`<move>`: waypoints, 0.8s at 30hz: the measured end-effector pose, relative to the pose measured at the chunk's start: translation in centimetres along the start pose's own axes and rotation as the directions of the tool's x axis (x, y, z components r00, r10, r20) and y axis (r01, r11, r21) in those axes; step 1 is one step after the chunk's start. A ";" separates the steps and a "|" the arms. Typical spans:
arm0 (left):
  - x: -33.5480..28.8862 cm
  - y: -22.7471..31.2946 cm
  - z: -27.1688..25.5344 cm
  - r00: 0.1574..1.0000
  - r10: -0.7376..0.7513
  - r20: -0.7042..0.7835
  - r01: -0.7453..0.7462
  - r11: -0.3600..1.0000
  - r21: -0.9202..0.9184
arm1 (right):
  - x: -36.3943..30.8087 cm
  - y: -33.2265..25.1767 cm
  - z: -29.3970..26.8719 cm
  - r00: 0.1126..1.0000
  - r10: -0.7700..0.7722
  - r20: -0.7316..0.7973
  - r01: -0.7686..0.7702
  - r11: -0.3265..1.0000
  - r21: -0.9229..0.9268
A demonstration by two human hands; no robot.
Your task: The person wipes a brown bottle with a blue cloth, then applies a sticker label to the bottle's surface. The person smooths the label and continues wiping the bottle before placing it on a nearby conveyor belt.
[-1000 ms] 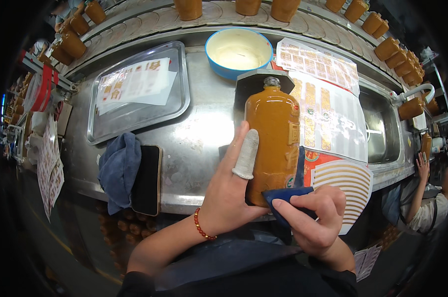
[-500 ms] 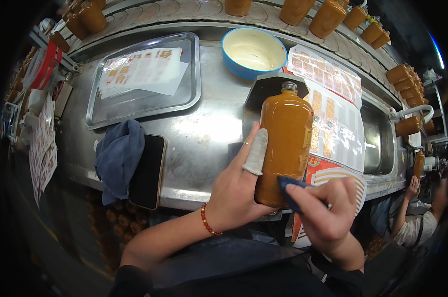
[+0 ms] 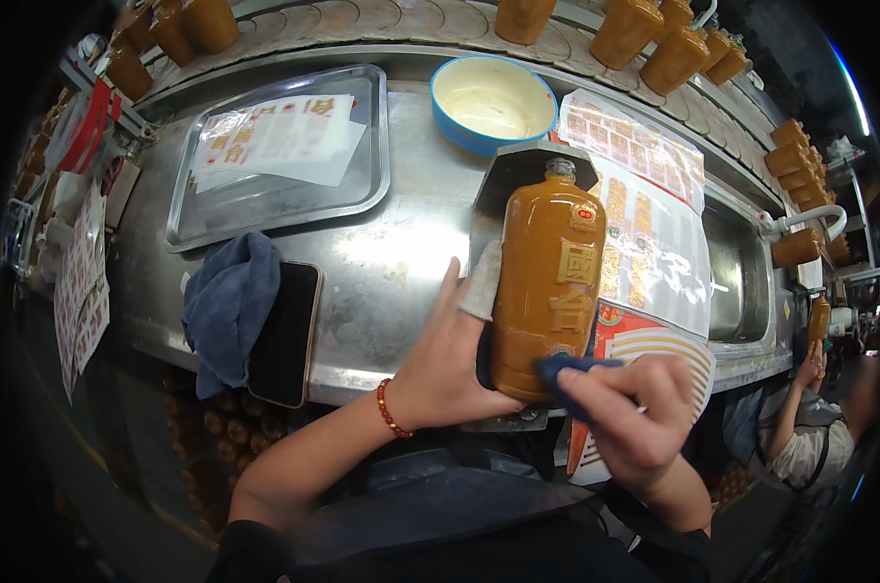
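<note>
Right now my right hand (image 3: 644, 418) is nearest to me, and its fingers pinch a small blue cloth (image 3: 568, 370) against the bottom of the brown bottle (image 3: 547, 282). My left hand (image 3: 449, 364) is beside it. Its fingers are wrapped on the left side of the bottle, and one finger wears a white cover (image 3: 482, 282). I have a red bead band (image 3: 391, 410) on that wrist. The bottle lies on a dark holder (image 3: 517, 175) in the middle of the metal desk (image 3: 411, 262). To the left, a dark phone (image 3: 286, 333) lies next to a blue rag (image 3: 224, 309). Farther away sit a metal tray (image 3: 275, 194) with papers and a blue bowl (image 3: 494, 102) of white paste. Sheets of labels (image 3: 644, 214) lie on the right. More brown bottles (image 3: 654, 49) stand in a row at the far edge.
</note>
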State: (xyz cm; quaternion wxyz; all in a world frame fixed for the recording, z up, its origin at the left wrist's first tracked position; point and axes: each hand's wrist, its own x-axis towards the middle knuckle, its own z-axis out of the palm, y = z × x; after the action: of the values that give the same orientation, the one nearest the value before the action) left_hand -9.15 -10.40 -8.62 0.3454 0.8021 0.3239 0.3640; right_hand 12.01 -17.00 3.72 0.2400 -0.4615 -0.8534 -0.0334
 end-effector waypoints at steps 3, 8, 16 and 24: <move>0.2 -0.1 0.2 1.000 -0.005 0.002 0.005 1.000 -0.017 | -0.9 -0.8 0.1 0.992 -0.063 0.113 0.032 0.965 0.259; 2.0 2.3 0.4 0.996 -0.022 -0.082 0.023 1.000 0.008 | -1.5 1.7 -1.5 0.981 0.190 0.034 -0.193 0.976 0.102; 4.3 3.4 3.2 0.994 0.084 -0.066 -0.074 0.986 0.147 | -3.7 5.2 3.4 0.721 0.693 0.023 -0.552 0.553 0.624; 5.9 3.9 5.1 0.996 -0.012 -0.086 0.005 0.997 -0.075 | -4.8 7.5 0.9 0.673 0.735 -0.084 -0.486 0.526 0.698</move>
State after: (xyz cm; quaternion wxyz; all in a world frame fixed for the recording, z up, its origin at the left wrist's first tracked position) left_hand -0.89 -9.63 -5.96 0.3622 0.7707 0.3282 0.4088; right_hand 19.84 -16.15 -0.42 0.5295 -0.6133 -0.5287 0.2527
